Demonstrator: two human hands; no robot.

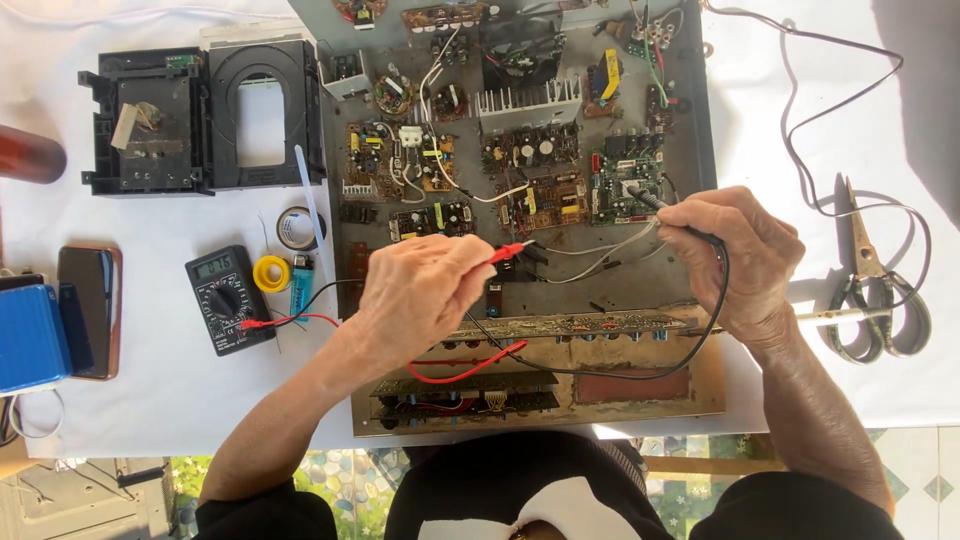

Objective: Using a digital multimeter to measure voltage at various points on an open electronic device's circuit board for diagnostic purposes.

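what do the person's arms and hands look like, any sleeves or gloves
Both hands are bare: no gloves on the left hand or the right hand, and no rings or watch that I can see. The forearms are bare too; short black sleeves show only near the shoulders.

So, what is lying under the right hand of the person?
Under the right hand, the black lead loops over the metal chassis and a long circuit strip. The hand hides the strip's right end and the probe's handle.

White-covered table (180, 380), with big open metal chassis (700, 150) in the middle. Left of chassis: black disc drive (205, 120), tape roll (295, 228), multimeter (228, 298), lighter (302, 283), phone (88, 310), blue box (30, 338). Right of chassis: scissors (868, 285).
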